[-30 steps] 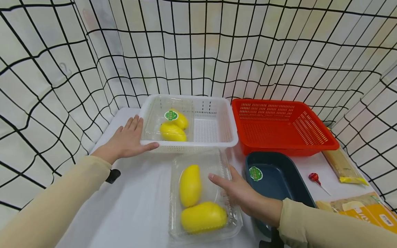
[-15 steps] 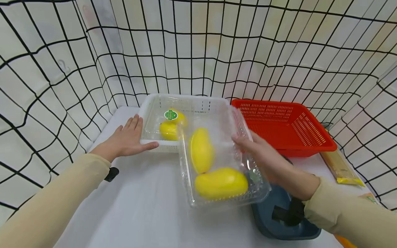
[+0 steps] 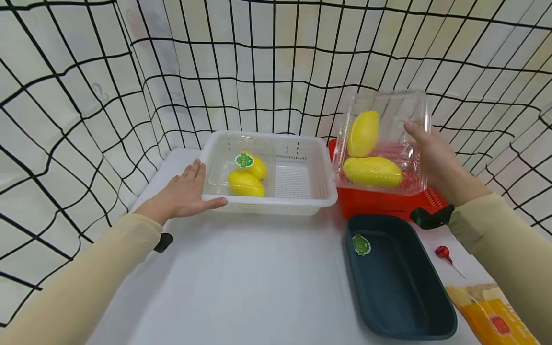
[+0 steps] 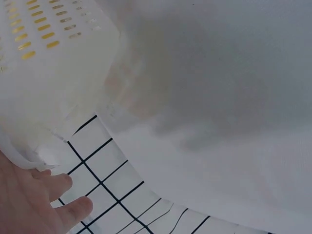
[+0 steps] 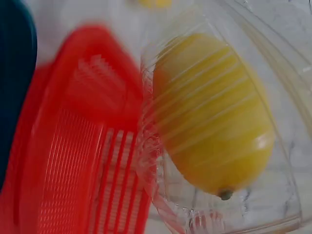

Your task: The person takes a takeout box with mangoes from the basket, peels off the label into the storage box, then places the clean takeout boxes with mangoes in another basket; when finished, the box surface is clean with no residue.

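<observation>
My right hand (image 3: 440, 160) grips the right side of a clear plastic clamshell box (image 3: 394, 139) with two yellow mangoes (image 3: 373, 171) inside. The box hangs tilted above the red basket (image 3: 371, 206) at the back right. In the right wrist view, one mango (image 5: 214, 117) shows through the ridged plastic beside the red basket wall (image 5: 58, 146). My left hand (image 3: 183, 194) rests at the left end of the white basket (image 3: 297, 203), fingers straight and thumb along its front rim. Inside that basket, at its left, lies another clear box with two mangoes (image 3: 246, 182) and a green sticker.
A dark blue tray (image 3: 398, 268) with a green sticker stands in front of the red basket. Right of it lie a red lollipop (image 3: 442, 251) and an orange packet (image 3: 496, 311). Black wire mesh (image 3: 284, 76) walls the back and sides of the white table (image 3: 241, 278).
My right hand has lifted the clamshell box off the table and carried it right and back, over the red basket. My left hand has stayed at the white basket.
</observation>
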`<state>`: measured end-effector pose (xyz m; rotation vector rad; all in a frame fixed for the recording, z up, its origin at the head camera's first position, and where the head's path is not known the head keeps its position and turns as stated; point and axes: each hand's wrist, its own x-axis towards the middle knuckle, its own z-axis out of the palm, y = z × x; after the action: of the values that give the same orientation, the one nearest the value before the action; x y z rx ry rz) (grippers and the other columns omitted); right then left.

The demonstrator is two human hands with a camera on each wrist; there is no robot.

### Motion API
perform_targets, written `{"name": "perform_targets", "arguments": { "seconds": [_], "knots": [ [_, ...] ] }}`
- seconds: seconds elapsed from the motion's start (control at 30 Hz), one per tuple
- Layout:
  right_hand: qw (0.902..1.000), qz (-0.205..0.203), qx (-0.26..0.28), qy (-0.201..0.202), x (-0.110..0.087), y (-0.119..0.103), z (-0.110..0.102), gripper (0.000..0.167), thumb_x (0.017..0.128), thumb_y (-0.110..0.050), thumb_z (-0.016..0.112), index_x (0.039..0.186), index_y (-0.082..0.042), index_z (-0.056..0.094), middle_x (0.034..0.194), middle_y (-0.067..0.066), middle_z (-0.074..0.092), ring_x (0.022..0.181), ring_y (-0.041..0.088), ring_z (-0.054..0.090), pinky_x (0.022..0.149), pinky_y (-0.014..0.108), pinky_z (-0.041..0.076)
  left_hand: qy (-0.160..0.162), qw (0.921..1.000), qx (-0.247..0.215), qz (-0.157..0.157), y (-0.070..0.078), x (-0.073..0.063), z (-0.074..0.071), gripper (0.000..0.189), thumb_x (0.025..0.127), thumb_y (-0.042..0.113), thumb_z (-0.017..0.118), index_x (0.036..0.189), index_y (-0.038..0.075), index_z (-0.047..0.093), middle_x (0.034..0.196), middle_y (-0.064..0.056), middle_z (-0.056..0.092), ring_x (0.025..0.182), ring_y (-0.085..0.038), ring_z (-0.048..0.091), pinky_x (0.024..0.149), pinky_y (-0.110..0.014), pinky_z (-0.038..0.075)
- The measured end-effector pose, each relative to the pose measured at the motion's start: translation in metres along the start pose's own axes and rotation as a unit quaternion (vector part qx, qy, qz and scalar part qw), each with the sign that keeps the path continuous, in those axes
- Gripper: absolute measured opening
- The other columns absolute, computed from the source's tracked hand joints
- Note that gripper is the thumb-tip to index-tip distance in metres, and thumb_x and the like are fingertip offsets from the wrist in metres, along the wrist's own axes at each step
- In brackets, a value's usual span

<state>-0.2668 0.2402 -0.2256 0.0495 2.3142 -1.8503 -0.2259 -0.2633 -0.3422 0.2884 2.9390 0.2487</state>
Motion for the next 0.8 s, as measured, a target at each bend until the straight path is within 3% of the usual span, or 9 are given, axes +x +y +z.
{"name": "perform_targets", "arguments": {
  "seconds": [0.1, 0.3, 0.47, 0.57, 0.67, 0.73, 0.8],
  "knots": [
    [0.9998, 0.008, 0.005, 0.020, 0.017, 0.009, -0.018, 0.085, 0.095, -0.067, 0.052, 0.161, -0.044, 0.004, 0.167, 0.014, 0.019, 0.141, 0.038, 0.038, 0.074, 0.026, 0.060, 0.000, 1.0000, -0.002, -0.002, 0.001, 0.000, 0.000, 0.123, 0.091, 0.079, 0.045, 0.158, -0.014, 0.000, 0.166, -0.035, -0.006, 0.153, -0.056, 0.006, 0.119, -0.074, 0.018],
    [0.9988, 0.033, 0.027, 0.022, 0.037, 0.027, -0.038, 0.090, 0.090, -0.065, 0.061, 0.161, -0.044, 0.009, 0.147, 0.003, 0.040, 0.116, 0.017, 0.054, 0.077, 0.025, 0.059, 0.000, 0.9999, -0.008, -0.008, 0.003, -0.001, 0.000, 0.121, 0.092, 0.076, 0.048, 0.158, -0.013, 0.001, 0.167, -0.033, -0.006, 0.154, -0.054, 0.006, 0.120, -0.072, 0.018],
    [0.9992, 0.020, -0.035, 0.004, 0.045, 0.040, -0.049, 0.065, 0.095, -0.061, 0.058, 0.147, -0.036, 0.029, 0.115, -0.013, 0.059, 0.098, 0.006, 0.064, 0.080, 0.022, 0.058, 0.002, 0.9999, -0.006, -0.011, 0.005, -0.001, 0.000, 0.119, 0.092, 0.074, 0.049, 0.158, -0.013, 0.001, 0.168, -0.032, -0.005, 0.155, -0.053, 0.007, 0.120, -0.072, 0.018],
    [0.9966, 0.014, -0.081, -0.008, 0.051, 0.046, -0.052, 0.061, 0.098, -0.059, 0.055, 0.146, -0.030, 0.030, 0.105, -0.017, 0.062, 0.092, 0.003, 0.065, 0.081, 0.020, 0.057, 0.004, 0.9999, -0.003, -0.011, 0.005, -0.002, -0.001, 0.119, 0.093, 0.073, 0.049, 0.158, -0.013, 0.001, 0.168, -0.033, -0.005, 0.155, -0.053, 0.008, 0.120, -0.072, 0.019],
    [0.9933, 0.022, -0.111, -0.025, 0.056, 0.050, -0.053, 0.079, 0.100, -0.060, 0.051, 0.160, -0.026, 0.014, 0.103, -0.018, 0.061, 0.091, 0.002, 0.065, 0.082, 0.019, 0.057, 0.004, 0.9999, -0.003, -0.011, 0.004, -0.001, 0.000, 0.119, 0.093, 0.073, 0.049, 0.158, -0.013, 0.001, 0.168, -0.033, -0.005, 0.155, -0.053, 0.008, 0.120, -0.072, 0.019],
    [0.9908, 0.030, -0.125, -0.042, 0.059, 0.053, -0.052, 0.089, 0.099, -0.062, 0.049, 0.165, -0.024, 0.003, 0.109, -0.017, 0.061, 0.096, 0.003, 0.065, 0.084, 0.020, 0.057, 0.003, 0.9999, -0.002, -0.011, 0.004, -0.001, 0.000, 0.119, 0.093, 0.073, 0.048, 0.158, -0.013, 0.001, 0.168, -0.033, -0.005, 0.155, -0.053, 0.008, 0.120, -0.072, 0.019],
    [0.9880, 0.038, -0.137, -0.059, 0.062, 0.056, -0.051, 0.094, 0.098, -0.065, 0.048, 0.165, -0.026, -0.006, 0.125, -0.010, 0.058, 0.109, 0.008, 0.062, 0.087, 0.020, 0.056, 0.004, 0.9999, -0.002, -0.011, 0.004, 0.000, 0.001, 0.119, 0.092, 0.073, 0.048, 0.158, -0.013, 0.001, 0.168, -0.032, -0.005, 0.155, -0.053, 0.008, 0.119, -0.072, 0.019]
  ]
}}
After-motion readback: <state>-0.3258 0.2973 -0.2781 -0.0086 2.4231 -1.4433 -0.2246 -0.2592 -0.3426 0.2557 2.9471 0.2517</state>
